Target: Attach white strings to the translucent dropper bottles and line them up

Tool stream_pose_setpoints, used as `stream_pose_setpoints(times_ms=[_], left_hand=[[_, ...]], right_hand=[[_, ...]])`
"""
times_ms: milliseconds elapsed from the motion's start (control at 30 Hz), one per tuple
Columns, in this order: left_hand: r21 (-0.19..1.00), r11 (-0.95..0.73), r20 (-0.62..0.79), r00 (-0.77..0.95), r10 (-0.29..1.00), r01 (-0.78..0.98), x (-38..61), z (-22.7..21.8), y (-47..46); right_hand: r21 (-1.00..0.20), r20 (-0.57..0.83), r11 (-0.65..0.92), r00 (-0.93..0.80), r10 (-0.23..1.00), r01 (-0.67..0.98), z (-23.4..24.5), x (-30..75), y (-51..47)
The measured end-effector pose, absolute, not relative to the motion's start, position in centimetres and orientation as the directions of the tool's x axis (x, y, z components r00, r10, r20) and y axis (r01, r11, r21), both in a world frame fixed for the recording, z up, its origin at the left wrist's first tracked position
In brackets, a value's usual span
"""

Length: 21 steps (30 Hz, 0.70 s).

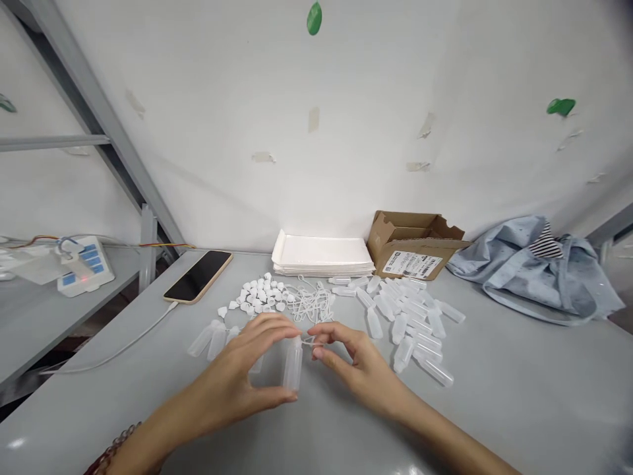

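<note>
My left hand grips a small translucent plastic bottle upright, the thumb at its base and the fingers at its top. At the bottle's neck, my right hand pinches a thin white cord loop. Behind my hands lies a tangle of white cord loops, with a pile of small white caps to its left. Several bottles lie beyond my left hand, partly covered by it. A larger heap of translucent bottles spreads out to the right of my right hand.
A stack of white padded envelopes and an open cardboard box stand against the wall. On the left are a phone on a charging cable and a power strip. Light blue cloth lies at the right.
</note>
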<state>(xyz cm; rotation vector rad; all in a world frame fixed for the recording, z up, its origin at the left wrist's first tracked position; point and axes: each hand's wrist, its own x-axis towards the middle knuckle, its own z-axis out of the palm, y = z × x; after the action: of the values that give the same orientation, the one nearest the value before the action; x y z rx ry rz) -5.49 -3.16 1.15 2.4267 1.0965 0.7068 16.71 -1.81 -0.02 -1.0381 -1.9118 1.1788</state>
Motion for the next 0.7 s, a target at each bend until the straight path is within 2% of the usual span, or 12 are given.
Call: stream_pose_setpoints(times_ms=[133, 267, 433, 533, 700], left_hand=[[0.494, -0.553, 0.207, 0.527, 0.824, 0.671, -6.6, -0.2, -2.2], [0.414, -0.555, 0.185, 0.530, 0.828, 0.722, -7.1, -0.8, -1.8], [0.361, -0.546, 0.199, 0.510, 0.837, 0.756, -7.1, -1.0, -2.2], [0.353, -0.538, 0.191, 0.504, 0.843, 0.766, -7.3, -1.1, -2.2], [0.360, -0.549, 0.148, 0.535, 0.832, 0.754, -7.6, -1.0, -1.8]], right_hand=[[-0.850, 0.201, 0.395, -0.479, 0.855, 0.349, -0.8, 16.3, -0.8], [-0.748, 0.249, 0.511, -0.534, 0.808, 0.425, -1.8, 15.7, 0.5], [-0.561, 0.317, 0.662, -0.610, 0.727, 0.497, -2.9, 15.1, 1.4], [-0.479, 0.325, 0.699, -0.632, 0.703, 0.531, -3.1, 14.9, 1.5], [-0.450, 0.296, 0.704, -0.652, 0.698, 0.549, -2.8, 15.0, 1.2]])
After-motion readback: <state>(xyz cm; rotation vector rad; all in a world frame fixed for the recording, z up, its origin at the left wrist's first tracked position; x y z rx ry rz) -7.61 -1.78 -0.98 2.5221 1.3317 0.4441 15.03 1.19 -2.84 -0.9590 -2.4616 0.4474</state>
